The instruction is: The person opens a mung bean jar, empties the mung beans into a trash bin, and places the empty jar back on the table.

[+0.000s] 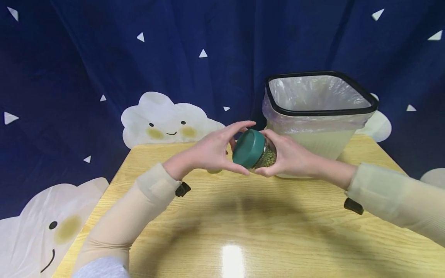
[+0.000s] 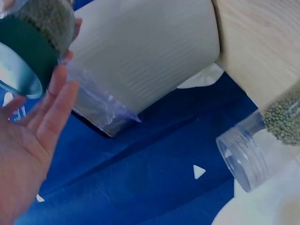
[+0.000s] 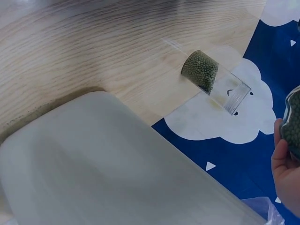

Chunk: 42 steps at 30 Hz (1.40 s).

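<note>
A jar (image 1: 267, 157) of small green beans with a dark green lid (image 1: 248, 148) is held up above the table, tilted so that the lid faces left and toward me. My right hand (image 1: 293, 156) grips its clear body, also seen at the edge of the right wrist view. Around the lid, my left hand (image 1: 212, 148) spreads its thumb and fingers, which look fairly straight in the left wrist view. A second clear jar (image 3: 200, 70), lidless and part filled with green beans, stands on the table; in the head view my left hand mostly hides it.
A pale trash bin (image 1: 313, 135) with a black rim and a plastic liner (image 1: 313, 90) stands at the back right of the wooden table (image 1: 278, 224). Behind hangs a dark blue curtain (image 1: 236, 38) with white clouds and triangles.
</note>
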Each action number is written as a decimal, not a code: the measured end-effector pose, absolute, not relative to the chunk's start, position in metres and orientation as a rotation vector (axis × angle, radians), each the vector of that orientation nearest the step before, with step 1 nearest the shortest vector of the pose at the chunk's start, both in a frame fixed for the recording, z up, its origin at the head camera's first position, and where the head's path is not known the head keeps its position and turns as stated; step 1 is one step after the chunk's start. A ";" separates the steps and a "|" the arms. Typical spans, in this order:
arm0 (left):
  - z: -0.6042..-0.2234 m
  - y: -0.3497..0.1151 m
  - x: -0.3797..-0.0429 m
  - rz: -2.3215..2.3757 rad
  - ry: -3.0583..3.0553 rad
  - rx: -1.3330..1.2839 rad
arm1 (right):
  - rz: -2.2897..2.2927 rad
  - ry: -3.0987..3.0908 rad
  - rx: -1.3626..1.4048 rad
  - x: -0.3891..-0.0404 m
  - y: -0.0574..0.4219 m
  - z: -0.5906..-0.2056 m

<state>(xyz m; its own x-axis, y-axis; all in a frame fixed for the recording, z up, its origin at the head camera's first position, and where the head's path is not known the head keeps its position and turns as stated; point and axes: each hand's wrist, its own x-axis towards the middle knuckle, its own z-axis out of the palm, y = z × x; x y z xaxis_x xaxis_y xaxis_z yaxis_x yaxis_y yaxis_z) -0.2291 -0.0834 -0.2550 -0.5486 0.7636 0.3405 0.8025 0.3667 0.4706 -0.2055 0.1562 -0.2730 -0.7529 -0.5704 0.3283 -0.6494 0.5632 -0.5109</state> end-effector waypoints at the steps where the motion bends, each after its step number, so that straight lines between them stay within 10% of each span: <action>1: -0.255 -0.086 -0.230 -0.921 -2.539 -1.479 | 0.950 -2.661 1.055 -0.205 0.156 -0.273; 42: -0.250 -0.091 -0.227 -0.928 -2.565 -1.620 | 0.951 -2.705 1.042 -0.205 0.158 -0.279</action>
<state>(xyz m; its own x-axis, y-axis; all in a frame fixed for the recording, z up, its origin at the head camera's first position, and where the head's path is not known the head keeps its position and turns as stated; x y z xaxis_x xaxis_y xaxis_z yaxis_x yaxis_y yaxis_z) -0.2272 -0.0911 -0.2502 -0.4780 0.8348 0.2732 0.8165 0.3076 0.4886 -0.2049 0.1579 -0.2789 -0.7632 -0.5761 0.2927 -0.6325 0.5734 -0.5207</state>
